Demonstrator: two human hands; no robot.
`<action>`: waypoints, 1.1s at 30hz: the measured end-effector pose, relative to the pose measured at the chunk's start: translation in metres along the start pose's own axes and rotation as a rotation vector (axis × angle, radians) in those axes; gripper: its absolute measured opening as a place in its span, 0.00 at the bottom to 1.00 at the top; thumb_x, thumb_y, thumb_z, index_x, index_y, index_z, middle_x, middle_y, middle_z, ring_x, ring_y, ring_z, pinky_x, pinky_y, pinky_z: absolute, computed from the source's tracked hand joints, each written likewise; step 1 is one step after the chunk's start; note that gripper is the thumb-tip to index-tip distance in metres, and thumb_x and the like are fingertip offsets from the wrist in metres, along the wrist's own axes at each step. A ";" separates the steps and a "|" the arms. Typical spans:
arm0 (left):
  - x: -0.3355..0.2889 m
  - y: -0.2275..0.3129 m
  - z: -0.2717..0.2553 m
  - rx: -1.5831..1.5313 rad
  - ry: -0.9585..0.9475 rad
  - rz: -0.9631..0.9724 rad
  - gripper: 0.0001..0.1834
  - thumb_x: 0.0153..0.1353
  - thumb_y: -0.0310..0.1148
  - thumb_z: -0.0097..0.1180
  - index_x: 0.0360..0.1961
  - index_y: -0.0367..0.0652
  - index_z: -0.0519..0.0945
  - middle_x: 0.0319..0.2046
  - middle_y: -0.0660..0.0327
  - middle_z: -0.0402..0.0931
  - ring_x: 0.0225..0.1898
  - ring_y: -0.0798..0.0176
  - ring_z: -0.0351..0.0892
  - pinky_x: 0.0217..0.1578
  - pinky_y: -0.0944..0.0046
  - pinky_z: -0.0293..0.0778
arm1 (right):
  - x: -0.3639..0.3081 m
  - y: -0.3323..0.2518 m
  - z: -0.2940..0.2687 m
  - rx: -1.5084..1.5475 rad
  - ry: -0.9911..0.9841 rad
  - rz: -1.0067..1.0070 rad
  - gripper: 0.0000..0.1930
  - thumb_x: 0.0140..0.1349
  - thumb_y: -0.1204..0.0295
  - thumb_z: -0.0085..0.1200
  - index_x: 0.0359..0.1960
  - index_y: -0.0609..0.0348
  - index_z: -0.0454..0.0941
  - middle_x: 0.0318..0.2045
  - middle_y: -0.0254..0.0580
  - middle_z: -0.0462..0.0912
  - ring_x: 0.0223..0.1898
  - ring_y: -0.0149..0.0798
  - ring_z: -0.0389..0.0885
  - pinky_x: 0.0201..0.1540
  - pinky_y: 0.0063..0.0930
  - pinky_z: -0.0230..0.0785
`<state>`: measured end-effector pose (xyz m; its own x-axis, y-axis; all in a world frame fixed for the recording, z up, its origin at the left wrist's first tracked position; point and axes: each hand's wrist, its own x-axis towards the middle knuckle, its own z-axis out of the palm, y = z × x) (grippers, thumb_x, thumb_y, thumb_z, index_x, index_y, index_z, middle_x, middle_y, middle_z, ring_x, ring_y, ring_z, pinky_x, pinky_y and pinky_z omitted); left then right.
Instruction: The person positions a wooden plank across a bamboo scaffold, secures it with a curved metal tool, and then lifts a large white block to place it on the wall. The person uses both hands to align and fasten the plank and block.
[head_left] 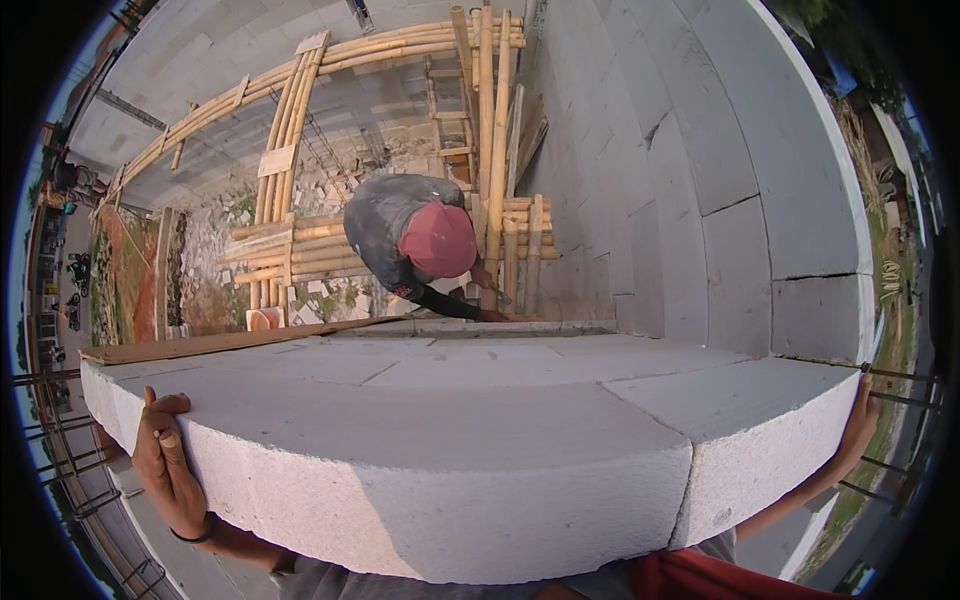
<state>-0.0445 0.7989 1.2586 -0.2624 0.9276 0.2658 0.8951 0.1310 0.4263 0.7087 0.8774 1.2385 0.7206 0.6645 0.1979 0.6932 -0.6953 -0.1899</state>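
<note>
In front of me is a wall of pale grey blocks (420,500), its white top edge curving across the lower part of the head view. My left hand (170,465) rests against the wall's left part, fingers partly bent and apart, with no tool in it. A dark band circles that wrist. My right hand (858,425) is at the wall's far right end, mostly hidden by the blocks, so its fingers do not show clearly. Below, beyond the wall, a person in a red cap (440,240) and dark grey shirt bends over, arms reaching to the wall's foot.
Bamboo scaffolding (490,140) stands beyond the wall, with a bamboo platform (300,250) around the other person. A tall block wall (690,190) joins at the right. Steel bars (75,455) jut out at the left. Broken block pieces (320,180) litter the ground below.
</note>
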 end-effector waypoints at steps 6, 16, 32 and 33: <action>0.000 -0.003 -0.002 -0.008 -0.005 0.027 0.18 0.73 0.38 0.39 0.29 0.35 0.67 0.33 0.52 0.77 0.41 0.59 0.77 0.69 0.40 0.52 | 0.006 -0.004 -0.004 -0.006 0.005 -0.006 0.43 0.65 0.35 0.41 0.44 0.75 0.79 0.34 0.63 0.81 0.37 0.50 0.79 0.44 0.44 0.68; -0.005 0.001 -0.003 -0.019 -0.018 0.005 0.17 0.73 0.39 0.39 0.30 0.36 0.67 0.34 0.52 0.78 0.42 0.59 0.77 0.69 0.39 0.51 | 0.001 -0.013 0.001 -0.042 0.027 -0.022 0.43 0.65 0.35 0.41 0.43 0.75 0.79 0.34 0.63 0.81 0.37 0.50 0.79 0.43 0.44 0.68; -0.002 -0.001 -0.004 -0.011 0.000 -0.004 0.21 0.69 0.47 0.46 0.28 0.39 0.70 0.37 0.48 0.80 0.44 0.56 0.79 0.67 0.36 0.51 | -0.020 -0.018 0.009 -0.092 0.106 -0.128 0.43 0.65 0.35 0.41 0.43 0.75 0.79 0.32 0.63 0.81 0.36 0.51 0.79 0.42 0.44 0.68; -0.002 -0.003 -0.005 -0.045 -0.016 0.059 0.21 0.67 0.48 0.48 0.27 0.40 0.70 0.38 0.48 0.80 0.45 0.54 0.79 0.67 0.35 0.50 | -0.020 -0.018 0.007 -0.094 0.113 -0.133 0.43 0.65 0.35 0.41 0.43 0.75 0.79 0.32 0.63 0.81 0.36 0.51 0.79 0.42 0.44 0.68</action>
<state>-0.0486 0.7950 1.2612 -0.2038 0.9388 0.2778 0.8917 0.0608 0.4486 0.6813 0.8787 1.2309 0.6136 0.7206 0.3230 0.7740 -0.6299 -0.0651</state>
